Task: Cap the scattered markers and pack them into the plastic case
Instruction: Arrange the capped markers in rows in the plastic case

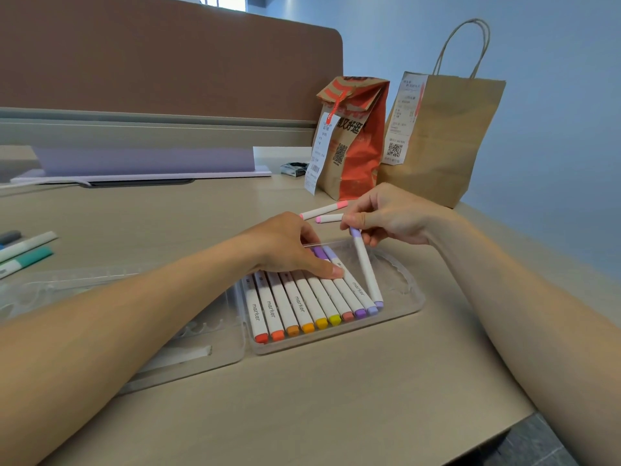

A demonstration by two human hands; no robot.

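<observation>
head view shows me the left grip [289,247] lying flat on the row of markers [302,304] in the plastic case [403,311]. its fingers are stretched out and press on the white barrels, curled round nothing. just to the right of it, the right grip [389,213] pinches the top end of a lavender marker [366,267] between thumb and fingertips. that marker is capped at both ends and tilted. its lower cap sits down in the case just beside the last marker of the row, and its top is lifted up toward the right grip, so it slants over the bare part of the tray.

the row lies side by side below the left grip's fingers. its near caps run from orange-red on the left forearm's side, through yellow, to purple on the right grip's side. the clear lid [188,338] lies open and flat on the bench [302,398] under the left forearm, joined to the case's edge.

just beyond the right grip's fingertips two pink markers [324,210] lie on the bench, one partly hidden by the fingers. well off to the left of the left grip, teal markers [27,257] lie at the frame's edge. behind the right grip stand two paper bags [443,136] with receipts stuck on.
</observation>
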